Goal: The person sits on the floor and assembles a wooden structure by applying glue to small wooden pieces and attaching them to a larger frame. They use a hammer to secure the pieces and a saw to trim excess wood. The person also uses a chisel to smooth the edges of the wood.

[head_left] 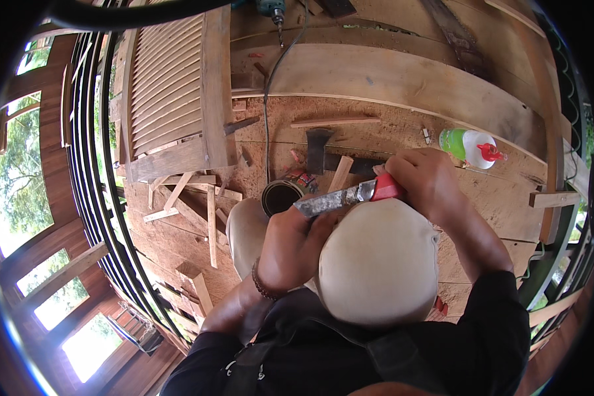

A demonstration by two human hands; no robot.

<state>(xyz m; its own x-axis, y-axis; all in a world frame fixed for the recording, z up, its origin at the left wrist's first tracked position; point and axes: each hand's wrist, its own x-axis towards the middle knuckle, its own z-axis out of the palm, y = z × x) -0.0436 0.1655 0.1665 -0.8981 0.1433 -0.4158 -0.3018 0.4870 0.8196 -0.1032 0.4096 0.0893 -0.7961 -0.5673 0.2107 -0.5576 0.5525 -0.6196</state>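
Note:
A scraper with a stained flat metal blade (333, 201) and a red handle lies across the space above my raised knee (379, 264). My right hand (422, 178) is closed round its red handle. My left hand (290, 247) is closed at the far end of the blade, with thumb and fingers curled together; what lies between them is hidden. Just beyond my left hand stands an open round tin (280, 197), dark inside. A short wooden stick (340, 173) shows behind the blade, beside dark flat pieces (318, 150) on the floor.
A louvred wooden panel (168, 92) lies at far left, with wood offcuts (211, 224) below it. A drill (272, 10) and its cord (266, 125) lie at the back. To the right are a white glue bottle (478, 148), a long plank (402, 76) and a handsaw (452, 33).

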